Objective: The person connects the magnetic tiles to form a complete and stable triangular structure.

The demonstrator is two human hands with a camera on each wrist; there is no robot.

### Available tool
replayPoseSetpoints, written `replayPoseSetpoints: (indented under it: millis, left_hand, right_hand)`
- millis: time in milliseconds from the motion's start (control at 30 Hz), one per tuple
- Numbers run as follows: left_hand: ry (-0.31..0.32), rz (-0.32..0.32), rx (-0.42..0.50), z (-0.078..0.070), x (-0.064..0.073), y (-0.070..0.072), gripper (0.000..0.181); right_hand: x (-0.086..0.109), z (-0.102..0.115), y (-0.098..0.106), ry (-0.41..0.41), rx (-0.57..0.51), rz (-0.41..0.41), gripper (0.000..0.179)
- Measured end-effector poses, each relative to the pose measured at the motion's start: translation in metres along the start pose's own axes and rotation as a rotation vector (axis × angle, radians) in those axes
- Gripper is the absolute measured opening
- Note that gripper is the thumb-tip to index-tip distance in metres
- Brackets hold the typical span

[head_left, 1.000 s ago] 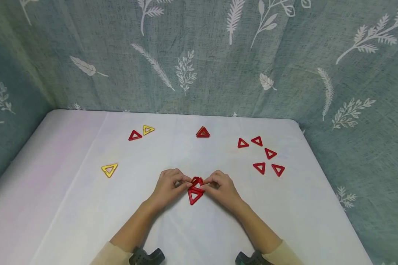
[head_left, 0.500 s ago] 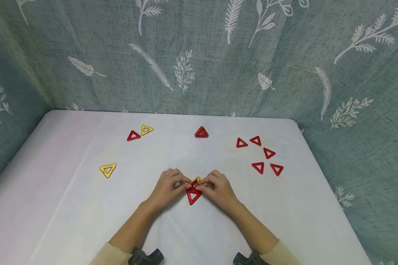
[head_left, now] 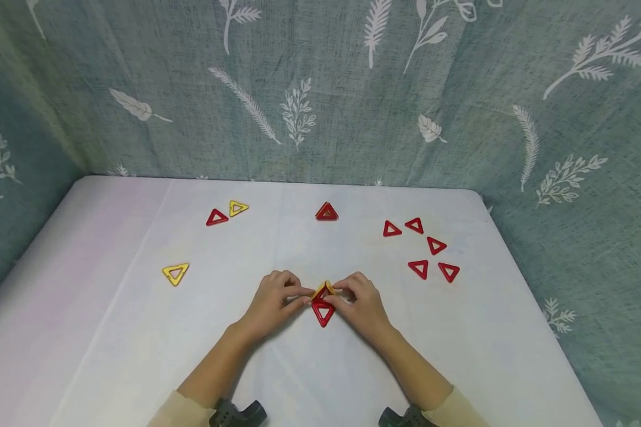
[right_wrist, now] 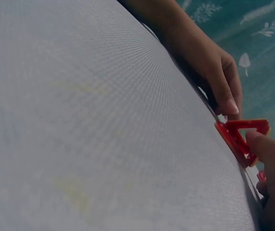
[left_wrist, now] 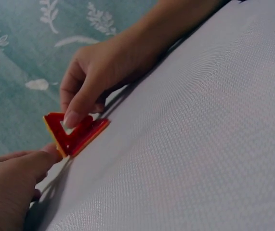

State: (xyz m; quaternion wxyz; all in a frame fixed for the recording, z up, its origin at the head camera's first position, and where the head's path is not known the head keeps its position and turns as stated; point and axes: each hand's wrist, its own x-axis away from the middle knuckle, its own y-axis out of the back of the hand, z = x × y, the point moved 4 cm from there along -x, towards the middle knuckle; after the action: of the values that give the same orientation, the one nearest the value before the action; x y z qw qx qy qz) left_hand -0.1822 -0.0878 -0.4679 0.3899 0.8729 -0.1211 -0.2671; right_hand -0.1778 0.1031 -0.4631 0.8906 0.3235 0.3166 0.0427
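Note:
Triangular magnetic tiles in red and yellow form a small joined piece near the table's front middle. One red triangular tile (head_left: 323, 314) lies flat, pointing towards me. Behind it, tilted tiles show yellow edges (head_left: 321, 290) and red inner faces. My left hand (head_left: 271, 301) pinches the left corner of the piece between index finger and thumb tips. My right hand (head_left: 361, 302) grips its right side, its thumb (left_wrist: 73, 119) on the inner red face. In the right wrist view the upright red tile (right_wrist: 234, 123) leans at the thumb, and the fingers behind it are mostly hidden.
Several red triangular tiles (head_left: 419, 268) lie to the right. A stacked red triangle (head_left: 327, 212) sits at back centre. Another red tile (head_left: 216, 217) and a yellow tile (head_left: 238, 208) lie back left, with one more yellow tile (head_left: 175, 274) nearer. Leaf-patterned cloth (head_left: 320, 107) hangs behind the white table.
The upper tiles showed mainly red one second ago; their yellow edges show now. The joined piece has shifted slightly right, and my right hand has moved a little right with it.

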Motion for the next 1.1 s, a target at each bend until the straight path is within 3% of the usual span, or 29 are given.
replayPoseSetpoints:
  millis: [133, 233, 367, 500, 700, 967, 1100]
  left_hand:
    - [-0.014, -0.006, 0.006, -0.0006, -0.0006, 0.0004, 0.018]
    - [-0.006, 0.001, -0.005, -0.0002, -0.0006, 0.0004, 0.029]
    - [0.002, 0.034, -0.06, 0.0011, -0.0004, -0.0013, 0.049]
    - [0.002, 0.091, -0.122, 0.0014, -0.0004, -0.0046, 0.057]
    - [0.017, 0.145, -0.142, -0.0003, -0.0008, -0.0069, 0.06]
    - [0.078, 0.105, -0.124, 0.001, -0.0008, -0.0038, 0.056]
    - [0.095, 0.077, -0.113, 0.002, -0.0011, -0.004, 0.056]
  right_hand:
    - [-0.0008, -0.0022, 0.0011, -0.016, 0.03, -0.012, 0.022]
    - [-0.0023, -0.0014, 0.0009, 0.01, 0.037, 0.002, 0.021]
    - [-0.0041, 0.0012, -0.0005, 0.067, 0.044, 0.041, 0.021]
    - [-0.004, 0.0014, -0.0018, 0.084, 0.032, 0.084, 0.023]
    - [-0.0032, -0.0006, -0.0007, 0.034, 0.017, 0.21, 0.036]
    - [-0.0051, 0.0003, 0.0012, -0.082, 0.031, 0.4, 0.061]
    - [-0.0061, -0.0009, 0.0048, -0.172, 0.081, 0.45, 0.062]
